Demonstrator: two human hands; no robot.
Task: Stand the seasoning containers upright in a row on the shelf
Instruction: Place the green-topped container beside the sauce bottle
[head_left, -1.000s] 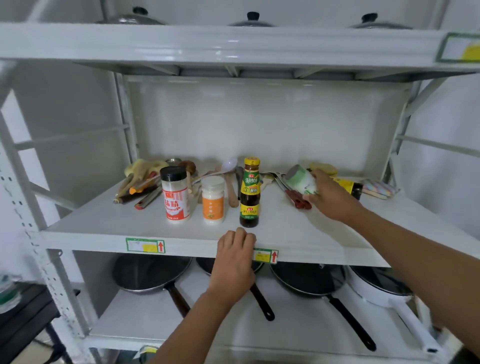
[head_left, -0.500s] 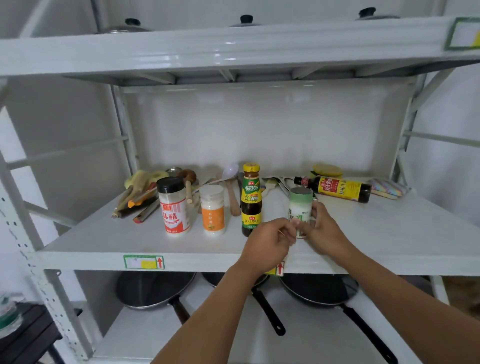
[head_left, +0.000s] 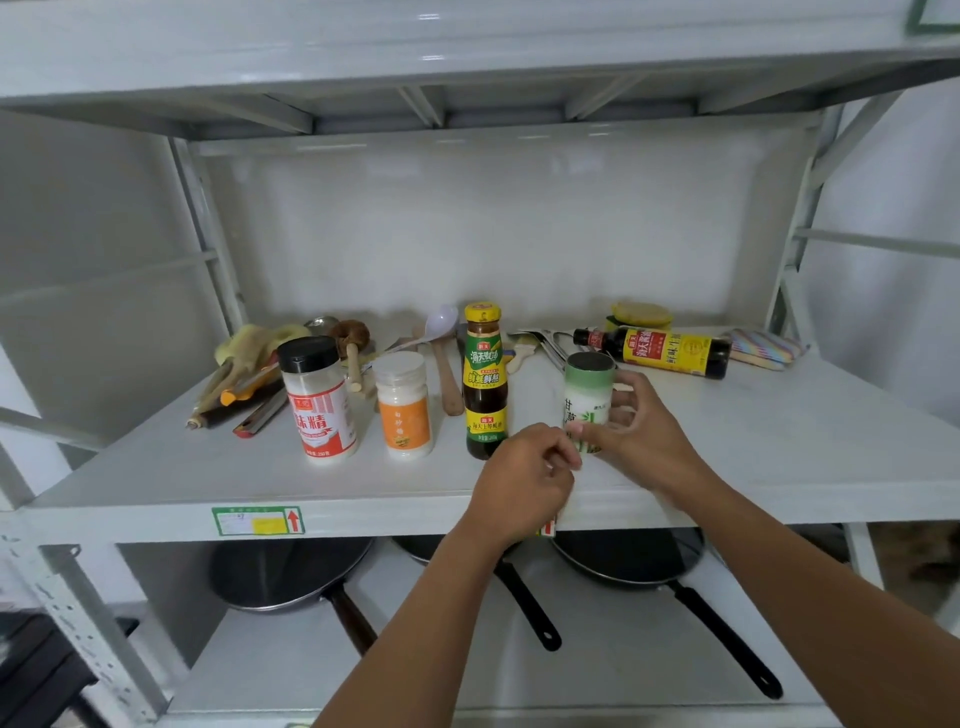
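On the white shelf (head_left: 156, 483) three containers stand upright in a row: a red-labelled jar with a black cap (head_left: 318, 397), a small orange-labelled jar (head_left: 404, 405) and a dark sauce bottle with a yellow cap (head_left: 484, 382). Right of them a green-capped canister (head_left: 587, 387) stands upright, with my right hand (head_left: 634, 431) wrapped around it. My left hand (head_left: 524, 480) touches its lower left side with the fingertips. A dark bottle with a yellow label (head_left: 657, 351) lies on its side at the back right.
Wooden and metal utensils (head_left: 244, 374) lie heaped at the back left, a white spoon (head_left: 439, 322) and wooden spatula behind the row. A yellow sponge (head_left: 639, 314) and a striped cloth (head_left: 769, 348) sit at the back right. Black pans (head_left: 291, 577) rest on the shelf below.
My right hand carried the green-capped canister from the back of the shelf to the front and set it upright beside the sauce bottle. My left hand left the shelf edge and came up to it.
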